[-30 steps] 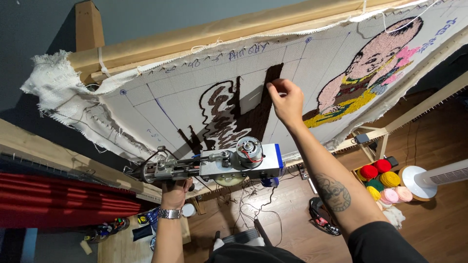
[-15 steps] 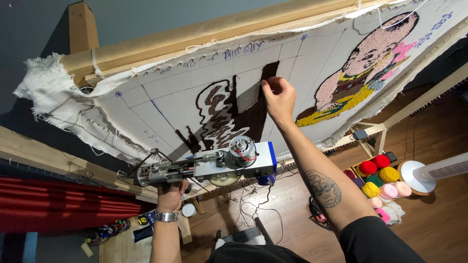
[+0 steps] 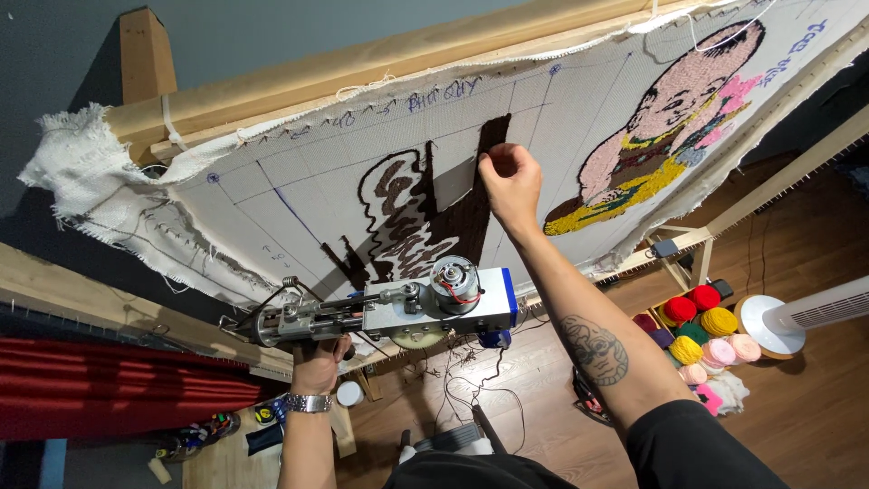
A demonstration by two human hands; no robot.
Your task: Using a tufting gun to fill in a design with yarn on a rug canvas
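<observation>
A wooden floor [image 3: 797,426] (warm brown boards), a grey wall [image 3: 272,36], and a red curtain [image 3: 100,398].

Bright, even indoor light, sharp focus, soft shadows, and wide-angle bending at the edges.

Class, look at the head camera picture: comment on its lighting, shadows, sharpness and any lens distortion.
Head view: even, soft light with no glare; the right hand on the stretched cloth and the tufting gun in the left hand are sharp; the wall at upper left is dark; straight wooden frame beams bow slightly, a wide-angle effect.
</observation>
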